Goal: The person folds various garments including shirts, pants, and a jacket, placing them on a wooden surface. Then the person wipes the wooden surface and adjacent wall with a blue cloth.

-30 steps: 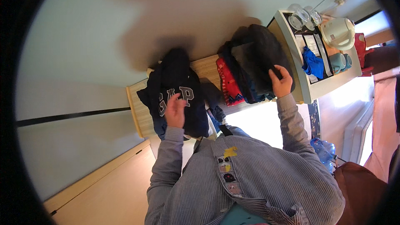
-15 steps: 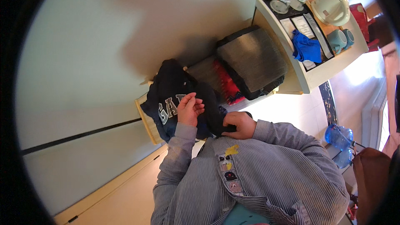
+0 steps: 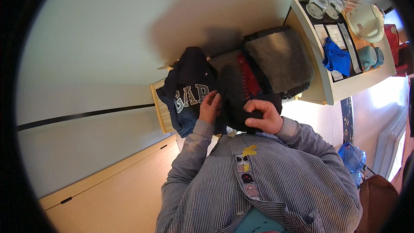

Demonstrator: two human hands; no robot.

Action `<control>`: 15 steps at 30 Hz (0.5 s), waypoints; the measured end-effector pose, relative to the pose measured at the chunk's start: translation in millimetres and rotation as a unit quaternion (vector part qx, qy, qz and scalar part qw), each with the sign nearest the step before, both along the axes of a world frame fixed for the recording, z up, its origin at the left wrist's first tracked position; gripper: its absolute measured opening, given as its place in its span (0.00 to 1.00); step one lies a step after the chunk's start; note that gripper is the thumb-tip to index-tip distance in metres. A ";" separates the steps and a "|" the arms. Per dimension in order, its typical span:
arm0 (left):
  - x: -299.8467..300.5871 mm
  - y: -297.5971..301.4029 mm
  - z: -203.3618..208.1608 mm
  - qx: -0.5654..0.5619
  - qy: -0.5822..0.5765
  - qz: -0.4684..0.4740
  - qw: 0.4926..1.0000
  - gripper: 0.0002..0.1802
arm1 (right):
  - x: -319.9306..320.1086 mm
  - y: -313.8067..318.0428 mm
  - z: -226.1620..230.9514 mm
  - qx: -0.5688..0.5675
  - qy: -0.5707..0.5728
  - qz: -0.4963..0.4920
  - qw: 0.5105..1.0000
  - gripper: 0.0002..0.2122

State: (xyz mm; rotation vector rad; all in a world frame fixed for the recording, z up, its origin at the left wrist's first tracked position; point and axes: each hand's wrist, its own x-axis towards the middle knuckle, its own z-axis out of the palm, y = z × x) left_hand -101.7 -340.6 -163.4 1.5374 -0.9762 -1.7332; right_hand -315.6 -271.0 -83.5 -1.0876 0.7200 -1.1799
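Observation:
A black piece of clothing [image 3: 235, 103] is bunched in front of me, on the low seat. My left hand [image 3: 210, 108] is at its left side, fingers stretched and lightly parted, palm toward the cloth. Over its right part is my right hand [image 3: 266, 117], fingers curled and thumb apart from them, with black cloth showing in the gap; no firm grip shows. Just left of my left hand, a navy sweatshirt [image 3: 189, 84] with pale lettering is draped over the wooden end of the seat.
Grey folded cushions or blankets [image 3: 280, 60] are stacked beside a red cloth [image 3: 246, 73]. The cabinet [image 3: 330, 88] at right bears glasses [image 3: 318, 6], a kettle [image 3: 366, 22], mugs [image 3: 367, 57] and a blue cloth [image 3: 336, 58]. Blue water bottles [image 3: 352, 157] stand at lower right.
My right hand has lifted and its thumb and fingers have parted; before, it was closed on the black clothing. The black cloth now spreads farther right. The view has shifted slightly.

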 end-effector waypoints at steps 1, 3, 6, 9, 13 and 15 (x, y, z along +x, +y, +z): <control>2.5 -2.2 -8.7 0.018 0.045 0.000 0.999 0.19 | 0.2 -2.0 4.4 -0.036 -0.012 0.046 0.998 0.11; 5.3 -13.9 -26.6 -0.057 0.063 -0.027 0.996 0.20 | 4.9 -5.1 12.1 -0.085 0.000 0.158 0.984 0.10; 21.4 -24.3 -34.1 0.058 0.185 -0.022 0.981 0.25 | 18.0 -8.7 18.9 -0.112 0.000 0.310 0.944 0.10; 26.6 -29.2 -21.7 0.078 0.111 -0.037 0.990 0.24 | 21.5 -12.9 17.4 -0.126 0.020 0.349 0.928 0.09; 18.3 -28.3 17.6 0.009 0.063 -0.002 0.998 0.19 | -2.2 -13.8 -6.3 0.036 -0.058 0.326 0.943 0.10; 15.9 -22.8 41.0 -0.043 0.115 0.059 0.991 0.19 | -22.2 -10.0 -29.0 0.174 -0.082 0.212 0.958 0.12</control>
